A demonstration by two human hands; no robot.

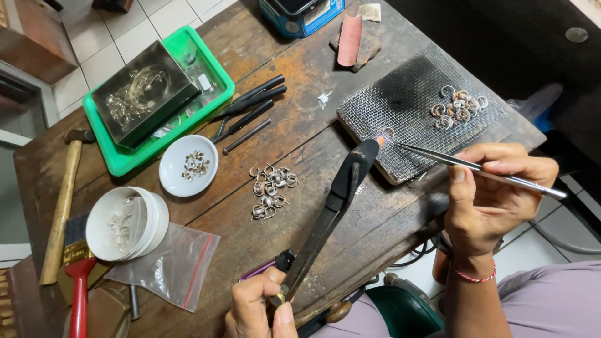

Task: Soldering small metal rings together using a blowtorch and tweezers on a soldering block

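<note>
My left hand [258,308] grips the base of a long black torch [335,203] whose tip shows an orange flame at a small metal ring [387,133] on a grey wire mesh pad [400,112]. My right hand [491,191] holds long steel tweezers [451,161] with the points right beside that glowing ring. A cluster of finished silver rings [459,109] lies further back on the mesh. Another pile of silver rings [270,189] sits on the wooden bench [300,144] to the left of the torch.
A white dish [177,178] with small pieces, a white tub [128,224], a clear zip bag [169,266], a green tray [216,75] holding a dark box, black pliers [247,109], a hammer [61,209], a red brush [78,269] and a blue tin [300,15] surround the work.
</note>
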